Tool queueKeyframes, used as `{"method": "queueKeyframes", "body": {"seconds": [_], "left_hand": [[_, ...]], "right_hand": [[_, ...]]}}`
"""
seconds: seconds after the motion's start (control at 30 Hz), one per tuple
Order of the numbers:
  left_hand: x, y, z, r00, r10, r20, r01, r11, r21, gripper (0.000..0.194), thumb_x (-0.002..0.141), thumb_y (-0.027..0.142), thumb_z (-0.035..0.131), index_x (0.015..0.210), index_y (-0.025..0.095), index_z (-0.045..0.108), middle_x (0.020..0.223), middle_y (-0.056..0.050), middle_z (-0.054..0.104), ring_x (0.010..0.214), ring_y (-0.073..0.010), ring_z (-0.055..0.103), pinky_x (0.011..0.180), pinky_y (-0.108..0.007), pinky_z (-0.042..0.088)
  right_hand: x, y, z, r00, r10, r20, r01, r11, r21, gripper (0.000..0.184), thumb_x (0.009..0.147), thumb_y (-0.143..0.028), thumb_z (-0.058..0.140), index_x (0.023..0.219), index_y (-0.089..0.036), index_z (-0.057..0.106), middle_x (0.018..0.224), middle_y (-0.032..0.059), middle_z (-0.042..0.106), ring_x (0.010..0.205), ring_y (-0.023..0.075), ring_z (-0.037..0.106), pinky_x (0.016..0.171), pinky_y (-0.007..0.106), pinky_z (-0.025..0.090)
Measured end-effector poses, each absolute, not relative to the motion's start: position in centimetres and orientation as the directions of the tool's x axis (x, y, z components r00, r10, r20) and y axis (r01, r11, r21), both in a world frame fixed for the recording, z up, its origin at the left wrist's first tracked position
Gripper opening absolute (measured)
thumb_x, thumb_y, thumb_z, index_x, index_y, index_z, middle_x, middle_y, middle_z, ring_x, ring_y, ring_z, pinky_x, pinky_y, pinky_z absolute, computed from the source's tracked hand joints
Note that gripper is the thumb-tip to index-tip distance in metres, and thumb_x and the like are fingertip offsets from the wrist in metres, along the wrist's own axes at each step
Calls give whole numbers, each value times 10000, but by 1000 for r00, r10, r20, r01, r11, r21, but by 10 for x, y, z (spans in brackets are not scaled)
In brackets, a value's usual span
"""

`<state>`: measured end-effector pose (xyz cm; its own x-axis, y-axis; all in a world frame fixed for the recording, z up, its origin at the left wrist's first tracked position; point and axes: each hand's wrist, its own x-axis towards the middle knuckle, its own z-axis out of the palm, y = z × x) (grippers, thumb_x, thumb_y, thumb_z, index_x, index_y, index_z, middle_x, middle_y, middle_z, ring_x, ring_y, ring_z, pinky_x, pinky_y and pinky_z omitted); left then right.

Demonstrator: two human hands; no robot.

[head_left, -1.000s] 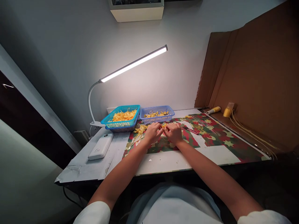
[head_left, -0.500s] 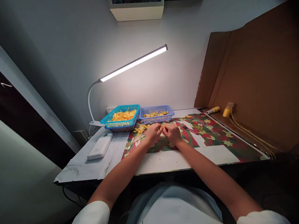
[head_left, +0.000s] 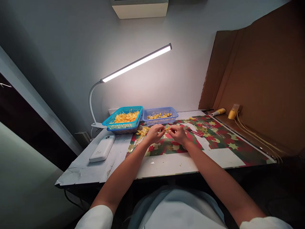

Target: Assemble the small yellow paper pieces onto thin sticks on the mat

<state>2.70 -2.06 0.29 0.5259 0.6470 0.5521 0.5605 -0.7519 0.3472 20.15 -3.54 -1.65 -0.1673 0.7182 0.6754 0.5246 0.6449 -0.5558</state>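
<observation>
Pinched between left hand (head_left: 154,134) and right hand (head_left: 178,134), a small yellow piece (head_left: 167,129) sits before the lavender plastic basket (head_left: 160,121) — delicate fingerwork, apparently, needing steady fingertips.

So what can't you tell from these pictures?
Head view: what the yellow piece between the left hand and right hand is; too small.
Head view: inside of the lower basket; hidden by the turquoise basket.
Head view: top of the white wall box; cut off by the upper edge.
</observation>
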Motion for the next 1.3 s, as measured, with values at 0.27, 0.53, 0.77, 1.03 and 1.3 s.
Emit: {"method": "queueKeyframes", "body": {"seconds": [0.27, 0.53, 0.77, 1.03, 1.3], "left_hand": [[28, -23, 5, 577, 589, 566, 542, -794, 275, 268, 898, 284, 402, 668, 181, 494, 675, -8, 537, 670, -135, 466, 621, -253, 339], [30, -26, 5, 594, 566, 572, 632, -768, 104, 201, 889, 264, 432, 723, 189, 519, 728, -22, 569, 706, -157, 487, 652, -278, 324], [29, -28, 7, 603, 566, 562, 670, -742, 28, 216, 896, 298, 425, 740, 193, 533, 755, -40, 583, 732, -177, 490, 673, -302, 328], [30, -29, 9, 596, 587, 547, 639, -760, 118, 199, 868, 266, 425, 724, 194, 541, 725, -34, 567, 708, -169, 472, 676, -293, 344], [33, -24, 7, 520, 641, 564, 554, -756, 349, 185, 796, 192, 418, 617, 187, 465, 641, -7, 512, 674, -145, 457, 639, -260, 363]], "right_hand": [[205, -39, -17, -239, 675, 698, 511, 699, -501, 210, 772, -246, 449, 569, -196, 437, 550, -22, 465, 538, 115, 386, 553, 249, 300], [207, -39, -18, -269, 586, 764, 698, 665, -265, 128, 752, -197, 447, 640, -185, 508, 609, -1, 553, 597, 131, 468, 665, 281, 307], [204, -39, -19, -299, 554, 777, 756, 634, -161, 103, 755, -227, 479, 679, -180, 531, 633, 12, 580, 615, 144, 493, 669, 285, 288], [201, -42, -15, -192, 661, 725, 608, 660, -441, 222, 769, -220, 435, 548, -199, 428, 527, -20, 471, 525, 120, 398, 588, 260, 317], [195, -47, -8, -67, 740, 670, 417, 630, -655, 226, 738, -260, 477, 528, -198, 420, 504, -31, 404, 506, 109, 374, 507, 246, 313]]}}
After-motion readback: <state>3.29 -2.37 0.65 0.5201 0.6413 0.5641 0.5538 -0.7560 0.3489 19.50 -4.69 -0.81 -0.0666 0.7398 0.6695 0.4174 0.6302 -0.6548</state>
